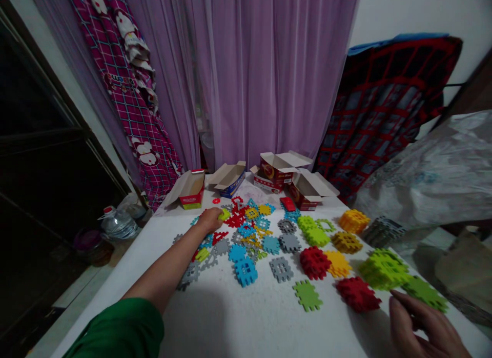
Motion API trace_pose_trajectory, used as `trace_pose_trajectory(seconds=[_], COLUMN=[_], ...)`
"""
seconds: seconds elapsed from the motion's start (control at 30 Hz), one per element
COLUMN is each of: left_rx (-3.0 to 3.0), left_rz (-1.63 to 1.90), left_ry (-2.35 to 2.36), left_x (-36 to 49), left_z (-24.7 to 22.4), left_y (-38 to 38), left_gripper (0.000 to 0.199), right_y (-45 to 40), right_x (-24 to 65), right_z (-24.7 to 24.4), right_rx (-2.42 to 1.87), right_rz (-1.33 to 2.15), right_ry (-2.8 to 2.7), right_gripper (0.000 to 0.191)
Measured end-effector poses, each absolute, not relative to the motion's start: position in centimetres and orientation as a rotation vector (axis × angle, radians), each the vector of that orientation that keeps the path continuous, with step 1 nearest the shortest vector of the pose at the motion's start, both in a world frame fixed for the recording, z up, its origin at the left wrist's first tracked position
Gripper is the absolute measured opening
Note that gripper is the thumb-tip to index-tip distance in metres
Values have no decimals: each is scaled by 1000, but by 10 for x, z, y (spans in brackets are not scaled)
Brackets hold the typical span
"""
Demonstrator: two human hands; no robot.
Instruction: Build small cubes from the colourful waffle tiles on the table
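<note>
My left hand (209,220) reaches across the white table (230,322), its fingertips closed on a lime-green waffle-shaped plastic block (225,214) at the edge of a loose heap of blue, grey, red and yellow pieces. At the lower right, my right hand (425,330) hangs with its fingers apart and holds nothing. Nearest to it lie a flat green block (425,294) and a stacked lime-green cluster (383,269). A red stack (357,294) sits just left of those fingers.
Several opened cardboard boxes (277,171) stand along the far table edge, in front of a purple curtain (253,76). A water bottle (119,224) sits on the floor beyond the left edge. Crumpled clear plastic (434,178) lies beyond the right edge.
</note>
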State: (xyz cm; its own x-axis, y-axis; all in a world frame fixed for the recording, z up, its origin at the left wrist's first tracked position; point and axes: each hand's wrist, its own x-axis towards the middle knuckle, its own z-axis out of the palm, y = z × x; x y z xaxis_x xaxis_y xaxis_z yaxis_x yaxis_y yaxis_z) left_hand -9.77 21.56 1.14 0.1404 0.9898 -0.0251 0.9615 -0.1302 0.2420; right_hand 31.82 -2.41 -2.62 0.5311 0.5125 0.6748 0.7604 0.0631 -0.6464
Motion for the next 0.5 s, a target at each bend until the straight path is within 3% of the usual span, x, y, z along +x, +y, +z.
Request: trace_pose_trajectory(seconds=[0.1, 0.27, 0.5], left_rx=[2119, 1389, 1057], left_rz=[373, 734, 736], left_ry=[1835, 1288, 1239], left_x=[-91, -69, -53], left_z=[18, 23, 17], left_y=[203, 180, 155], left_gripper=[39, 31, 26], right_y=[-26, -23, -18], right_x=[315, 319, 323], right_z=[-22, -27, -29], right_rx=[-1632, -1592, -1539], right_rz=[-278, -312, -414], right_ry=[-1139, -1173, -1193], right_gripper=[25, 23, 23])
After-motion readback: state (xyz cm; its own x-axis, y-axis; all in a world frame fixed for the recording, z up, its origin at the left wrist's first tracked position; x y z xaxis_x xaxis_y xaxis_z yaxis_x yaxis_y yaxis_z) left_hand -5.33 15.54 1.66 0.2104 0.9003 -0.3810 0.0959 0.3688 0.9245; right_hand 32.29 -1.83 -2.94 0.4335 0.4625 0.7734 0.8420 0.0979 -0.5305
